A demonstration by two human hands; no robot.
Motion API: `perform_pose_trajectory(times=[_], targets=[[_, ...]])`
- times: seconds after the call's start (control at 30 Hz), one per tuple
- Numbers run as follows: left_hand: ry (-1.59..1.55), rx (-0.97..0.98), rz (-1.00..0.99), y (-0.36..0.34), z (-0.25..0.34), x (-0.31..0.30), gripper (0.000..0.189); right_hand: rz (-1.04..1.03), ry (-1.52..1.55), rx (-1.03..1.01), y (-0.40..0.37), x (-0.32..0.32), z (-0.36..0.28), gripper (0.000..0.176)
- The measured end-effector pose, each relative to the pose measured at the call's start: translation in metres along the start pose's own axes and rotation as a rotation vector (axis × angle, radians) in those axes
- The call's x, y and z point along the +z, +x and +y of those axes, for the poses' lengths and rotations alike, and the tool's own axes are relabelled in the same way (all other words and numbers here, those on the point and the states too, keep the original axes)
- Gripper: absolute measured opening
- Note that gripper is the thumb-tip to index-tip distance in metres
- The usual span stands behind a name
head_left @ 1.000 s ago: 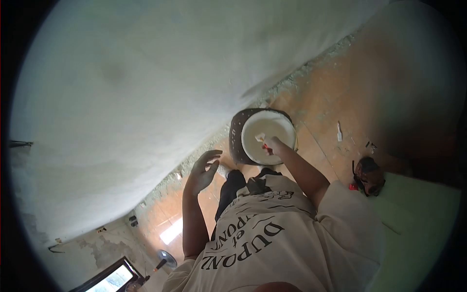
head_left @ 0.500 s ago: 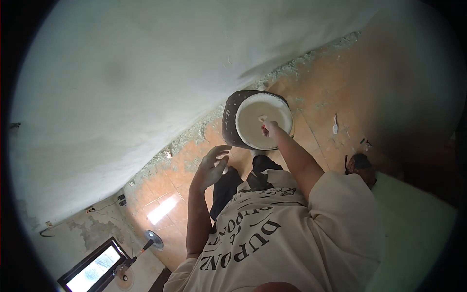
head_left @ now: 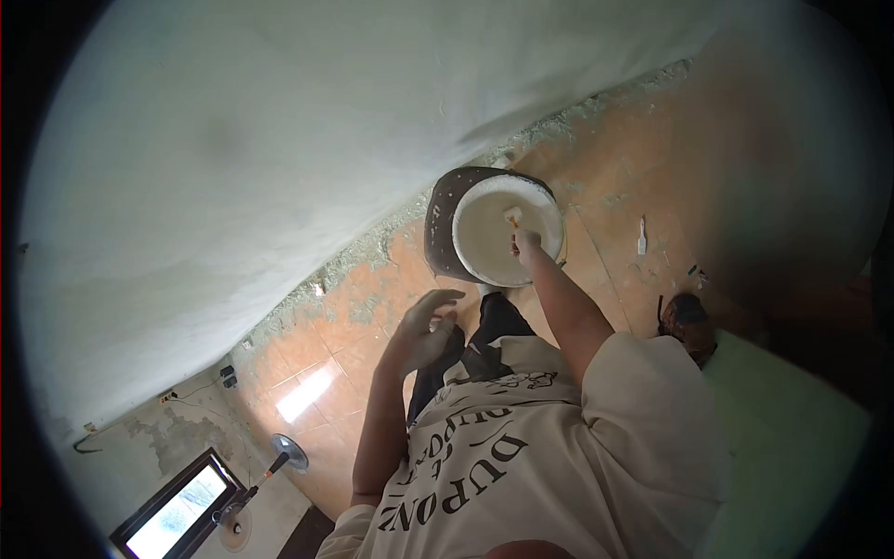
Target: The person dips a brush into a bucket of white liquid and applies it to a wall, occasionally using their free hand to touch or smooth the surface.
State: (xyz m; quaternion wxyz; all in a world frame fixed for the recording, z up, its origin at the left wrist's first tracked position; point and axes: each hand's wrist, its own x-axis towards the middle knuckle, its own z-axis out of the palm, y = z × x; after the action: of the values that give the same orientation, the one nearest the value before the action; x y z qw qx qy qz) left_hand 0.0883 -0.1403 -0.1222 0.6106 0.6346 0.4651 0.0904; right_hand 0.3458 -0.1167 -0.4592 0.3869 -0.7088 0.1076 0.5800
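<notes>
My right hand (head_left: 526, 246) is closed round the handle of a paintbrush (head_left: 513, 215), whose pale head points into the bucket. It hangs over a wide white bucket (head_left: 459, 252) holding off-white paint. That bucket stands on a dark, paint-spotted seat or board (head_left: 441, 219) close to the wall. My left hand (head_left: 430, 326) hovers in front of my dark trousers, left of the bucket. Its fingers are loosely curved and apart, with nothing held, and whitish residue coats the skin.
A large pale wall (head_left: 279, 168) runs along the left, with crumbled debris at its foot. On the orange tiled floor (head_left: 596, 270) lies a white-handled brush or scraper (head_left: 643, 236). A dark bag-like object (head_left: 687, 321) sits to the right, beside a pale green panel (head_left: 792, 419). A fan (head_left: 289, 454) stands lower left.
My right hand has shifted slightly right and down, and the brush handle and head now show more clearly. My left hand has moved right and down, nearer my body.
</notes>
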Motion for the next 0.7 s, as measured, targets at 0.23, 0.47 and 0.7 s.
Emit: perform_pose_trajectory(times=[0.23, 0.47, 0.7], targets=[[-0.036, -0.05, -0.052, 0.01, -0.006, 0.011, 0.029, 0.039, 0.052, 0.091, 0.025, 0.005, 0.005, 0.021], [-0.013, -0.051, -0.022, 0.019, -0.002, 0.009, 0.029, -0.003, 0.03, 0.101, 0.041, 0.007, 0.003, 0.021], [-0.034, -0.064, 0.022, 0.023, -0.005, 0.005, 0.029, -0.112, -0.021, 0.083, 0.046, 0.014, 0.0, 0.019]])
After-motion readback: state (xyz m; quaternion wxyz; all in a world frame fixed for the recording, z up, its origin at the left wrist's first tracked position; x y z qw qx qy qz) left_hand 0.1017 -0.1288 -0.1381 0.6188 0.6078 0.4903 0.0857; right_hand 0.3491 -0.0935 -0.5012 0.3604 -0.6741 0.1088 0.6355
